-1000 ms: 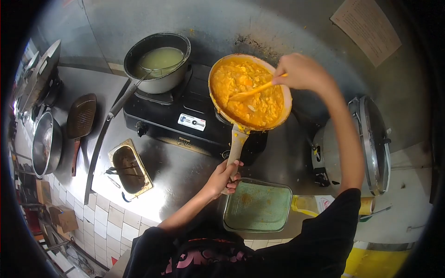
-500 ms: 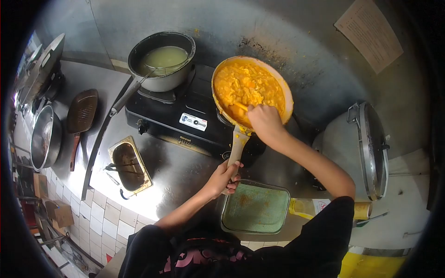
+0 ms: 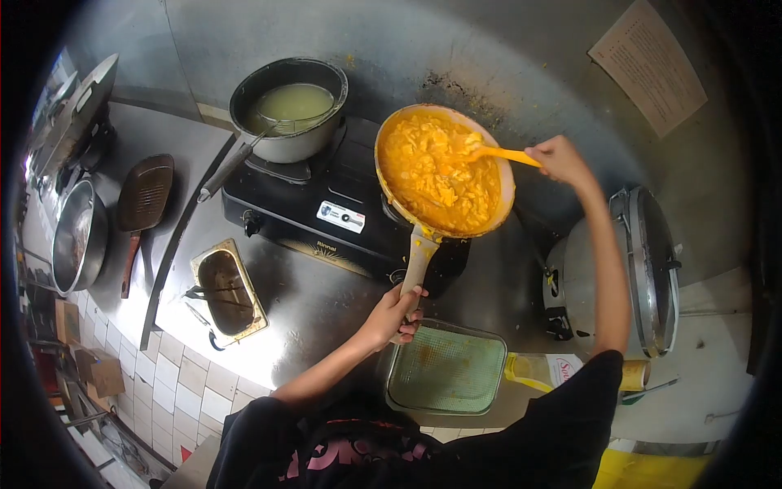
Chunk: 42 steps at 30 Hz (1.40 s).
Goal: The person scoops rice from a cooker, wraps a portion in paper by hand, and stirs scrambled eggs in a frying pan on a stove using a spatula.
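My left hand (image 3: 395, 316) is wrapped round the beige handle of a frying pan (image 3: 419, 261), which sits over the right burner of a black gas stove (image 3: 305, 216). Thick orange-yellow food with soft lumps, like scrambled egg, (image 3: 436, 175) fills the pan. My right hand (image 3: 560, 160) grips the end of an orange spatula (image 3: 509, 154) beyond the pan's right rim. The spatula's head dips into the food near the upper right, partly covered by it. Orange smears mark the pan's rim and the base of its handle.
A pot (image 3: 285, 145) of pale greenish liquid with a strainer (image 3: 293, 124) stands on the left burner. Nearer me are a greenish tray (image 3: 448, 371), a bottle (image 3: 538, 368) and a metal container (image 3: 228, 293). A grill pan (image 3: 147, 196) lies left; a large cooker (image 3: 603, 269) stands right.
My right hand has swung from over the pan's lower middle to beyond its right rim, taking the spatula along. The food has shifted. My left hand stays on the handle.
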Tool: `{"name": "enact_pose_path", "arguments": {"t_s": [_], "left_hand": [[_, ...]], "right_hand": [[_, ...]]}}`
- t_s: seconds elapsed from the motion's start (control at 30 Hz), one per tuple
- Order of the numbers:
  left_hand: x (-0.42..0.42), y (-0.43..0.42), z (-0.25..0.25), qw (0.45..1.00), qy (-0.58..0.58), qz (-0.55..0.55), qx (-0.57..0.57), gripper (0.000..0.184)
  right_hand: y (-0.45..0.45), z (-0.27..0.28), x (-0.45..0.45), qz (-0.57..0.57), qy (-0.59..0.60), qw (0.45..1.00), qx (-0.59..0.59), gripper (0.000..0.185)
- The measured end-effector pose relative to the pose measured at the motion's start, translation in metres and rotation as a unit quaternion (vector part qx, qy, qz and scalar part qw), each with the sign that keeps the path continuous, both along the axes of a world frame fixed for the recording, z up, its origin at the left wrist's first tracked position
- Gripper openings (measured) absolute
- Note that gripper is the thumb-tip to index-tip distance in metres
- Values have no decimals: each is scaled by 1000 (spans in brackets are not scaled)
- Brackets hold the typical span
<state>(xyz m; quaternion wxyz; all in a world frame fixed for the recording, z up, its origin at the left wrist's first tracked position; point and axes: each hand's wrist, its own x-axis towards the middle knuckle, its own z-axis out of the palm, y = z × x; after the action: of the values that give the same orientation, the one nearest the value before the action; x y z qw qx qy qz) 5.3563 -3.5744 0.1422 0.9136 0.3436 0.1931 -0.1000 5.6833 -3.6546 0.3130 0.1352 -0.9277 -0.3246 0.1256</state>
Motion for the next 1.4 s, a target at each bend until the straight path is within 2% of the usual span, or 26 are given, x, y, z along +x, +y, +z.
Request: {"name": "enact_pose_path", "arguments": {"t_s": [0.07,0.23,0.3,0.37,0.4,0.47,0.57,0.67,0.7,0.8,0.93,1.0,1.1,1.2,1.23,1.3,1.4], "left_hand": [[0,-1,0,1000,-2,-1,-3,27],[1,0,2,1000,-5,5,-2,29],[1,-1,0,1000,-7,4,-2,28],[0,0,-1,1000,-10,4,0,28],[0,0,-1,1000,-7,2,-1,28],[1,1,0,1000,-4,4,0,28],[0,0,-1,1000,0,5,-3,28],[2,0,2,1000,4,0,6,29],[1,0,2,1000,-1,3,4,28],[-1,0,2,1000,-7,1,2,28],[0,0,5,1000,3,2,-2,29],[1,0,2,1000,-2,3,-2,29],[2,-1,2,1000,-4,12,6,30],[0,-4,2,1000,8,17,14,31],[1,-3,2,1000,13,19,17,31],[1,-3,3,1000,17,19,17,31],[1,-3,5,999,22,19,14,31]], "right_hand": [[-8,32,-5,97,-28,994,-53,20],[4,67,-45,162,-142,973,-82,17],[20,49,-55,183,-209,955,-102,15],[43,1,-49,184,-251,937,-160,16],[48,-28,-41,183,-263,938,-135,18],[56,-25,-44,171,-285,932,-141,18],[57,26,-47,171,-228,945,-158,18],[52,44,-49,188,-164,956,-157,20],[57,35,-53,184,-180,942,-215,20],[54,-18,-49,187,-218,943,-166,21],[27,32,-41,177,-166,966,-86,19],[15,49,-46,177,-140,970,-90,19],[8,26,-59,190,-162,958,-145,18],[4,-40,-68,159,-223,948,-160,20],[0,-35,-67,155,-223,949,-158,20],[-8,-3,-64,146,-150,973,-94,18],[-6,62,-68,168,-76,967,-174,20]]}}
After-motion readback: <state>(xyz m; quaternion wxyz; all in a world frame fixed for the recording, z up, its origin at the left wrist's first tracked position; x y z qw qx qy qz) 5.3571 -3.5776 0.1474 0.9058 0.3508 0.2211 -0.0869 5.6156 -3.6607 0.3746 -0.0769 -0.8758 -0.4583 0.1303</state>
